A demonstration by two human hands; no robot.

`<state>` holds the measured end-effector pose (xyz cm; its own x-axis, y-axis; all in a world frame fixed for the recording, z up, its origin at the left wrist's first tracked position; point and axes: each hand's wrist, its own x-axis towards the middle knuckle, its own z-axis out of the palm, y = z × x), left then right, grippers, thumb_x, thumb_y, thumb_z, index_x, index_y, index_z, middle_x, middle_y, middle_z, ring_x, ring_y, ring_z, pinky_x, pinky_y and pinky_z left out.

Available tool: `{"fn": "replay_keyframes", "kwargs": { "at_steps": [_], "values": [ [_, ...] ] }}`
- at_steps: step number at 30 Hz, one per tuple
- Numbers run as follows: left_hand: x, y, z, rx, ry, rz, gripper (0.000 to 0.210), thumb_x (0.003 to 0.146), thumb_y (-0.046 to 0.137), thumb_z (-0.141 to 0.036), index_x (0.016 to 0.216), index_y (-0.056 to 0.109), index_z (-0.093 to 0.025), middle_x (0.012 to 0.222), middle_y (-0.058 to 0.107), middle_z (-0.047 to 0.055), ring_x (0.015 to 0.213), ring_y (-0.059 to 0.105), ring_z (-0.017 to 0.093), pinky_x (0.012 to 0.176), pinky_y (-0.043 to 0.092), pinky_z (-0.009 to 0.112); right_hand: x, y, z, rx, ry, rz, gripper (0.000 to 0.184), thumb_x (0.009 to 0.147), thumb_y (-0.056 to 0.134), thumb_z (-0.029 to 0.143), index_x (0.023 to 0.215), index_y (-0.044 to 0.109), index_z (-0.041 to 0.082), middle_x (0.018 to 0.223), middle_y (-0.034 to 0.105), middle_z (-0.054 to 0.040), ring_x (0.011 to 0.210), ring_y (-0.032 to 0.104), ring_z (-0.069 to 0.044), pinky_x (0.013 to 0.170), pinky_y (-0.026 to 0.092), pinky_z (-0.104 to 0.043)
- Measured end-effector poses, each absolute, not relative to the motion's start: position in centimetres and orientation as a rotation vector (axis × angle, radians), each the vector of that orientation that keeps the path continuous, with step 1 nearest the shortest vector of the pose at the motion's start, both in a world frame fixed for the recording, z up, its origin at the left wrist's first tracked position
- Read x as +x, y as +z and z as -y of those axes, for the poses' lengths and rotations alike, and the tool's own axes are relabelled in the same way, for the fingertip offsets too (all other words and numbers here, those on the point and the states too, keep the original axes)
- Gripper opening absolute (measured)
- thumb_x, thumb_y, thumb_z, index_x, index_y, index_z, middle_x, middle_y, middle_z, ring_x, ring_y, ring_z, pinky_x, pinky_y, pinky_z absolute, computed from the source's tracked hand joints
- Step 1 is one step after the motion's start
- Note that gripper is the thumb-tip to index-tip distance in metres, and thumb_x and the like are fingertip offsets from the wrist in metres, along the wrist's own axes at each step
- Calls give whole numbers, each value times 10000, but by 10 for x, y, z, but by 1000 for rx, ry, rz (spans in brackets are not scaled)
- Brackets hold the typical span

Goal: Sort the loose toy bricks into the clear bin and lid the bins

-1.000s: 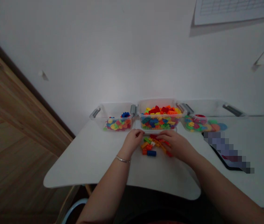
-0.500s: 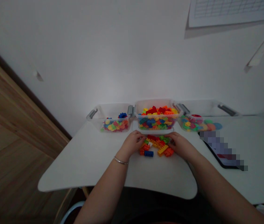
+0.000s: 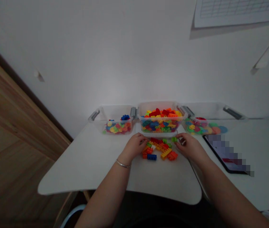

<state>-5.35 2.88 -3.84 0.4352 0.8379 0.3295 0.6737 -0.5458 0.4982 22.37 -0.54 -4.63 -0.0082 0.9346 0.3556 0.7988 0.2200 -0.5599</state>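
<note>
Loose toy building bricks lie in a small heap on the white table between my hands. Among them are a blue brick at the front, a yellow brick, orange bricks and a red brick. My right hand pinches a light green brick at the heap's right side. At the left edge of the heap is my left hand, its fingers bent over the bricks there. Whether it grips one is hidden.
Behind the heap stands a clear box full of bricks. A left box holds small coloured pieces, and a right box holds round ones. A tablet-like device lies on the right of the table.
My right hand has drawn a little to the right, lifting a light green brick away from the other green ones. My left hand has stayed in place.
</note>
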Motion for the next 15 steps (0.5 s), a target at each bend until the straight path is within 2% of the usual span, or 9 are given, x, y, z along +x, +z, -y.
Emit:
{"fn": "replay_keyframes", "kwargs": {
  "at_steps": [3, 7, 15],
  "values": [
    [-53, -37, -28, 2400, 803, -1300, 213, 897, 548, -223, 937, 748, -163, 948, 680, 85, 904, 632, 182, 867, 508, 306, 218, -23, 11, -1452, 350, 1642, 286, 766, 621, 422, 943, 613, 197, 725, 610, -8, 543, 548, -140, 513, 456, -282],
    [-53, -34, -27, 2406, 774, -1295, 206, 893, 549, -218, 935, 746, -172, 941, 683, 80, 893, 633, 179, 862, 511, 304, 212, 11, 4, -1248, 269, 1470, 319, 769, 642, 457, 972, 600, 215, 776, 626, -14, 625, 572, -145, 530, 457, -267],
    [-54, -37, -28, 2403, 775, -1300, 216, 895, 540, -227, 950, 743, -178, 965, 682, 79, 913, 636, 184, 879, 507, 310, 200, 42, -55, -1276, 3, 1496, 287, 792, 602, 409, 977, 650, 195, 936, 688, -72, 853, 610, -215, 802, 490, -378]
  ]
}}
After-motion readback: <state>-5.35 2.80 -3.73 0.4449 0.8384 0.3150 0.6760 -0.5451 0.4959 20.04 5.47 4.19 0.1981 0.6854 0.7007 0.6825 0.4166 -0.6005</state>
